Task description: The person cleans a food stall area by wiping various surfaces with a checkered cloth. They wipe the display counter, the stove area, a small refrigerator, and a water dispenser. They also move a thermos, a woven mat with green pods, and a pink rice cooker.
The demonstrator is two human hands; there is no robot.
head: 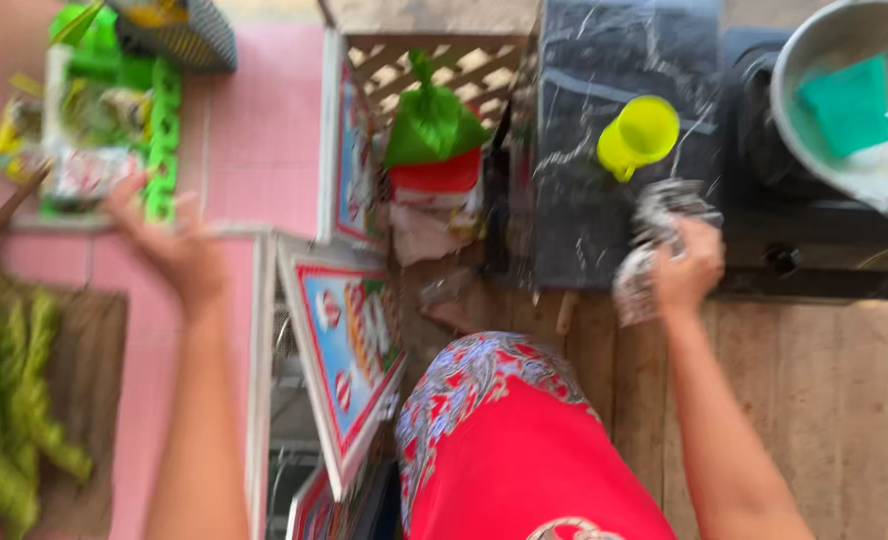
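Clearly the crumpled grey cloth [654, 245], bunched in the closed right hand [686, 268] at the near edge of the dark marble counter [584, 150], looks soft, light and limp, best gripped mid-bunch, while the left hand [169, 240] hovers spread open near the green rack [160, 130].

Glossy plastic cup [640, 134], wood table [824, 380]

Pink tiled counter [264, 130]: carries a green plastic rack [159, 130] of blurred packets and a wooden cutting board [89, 360] bearing long green vegetables [9, 400].
Dark marble slab [604, 120]: holds a yellow-green plastic cup [640, 134].
Black stove [764, 160]: bears a metal basin [814, 60].
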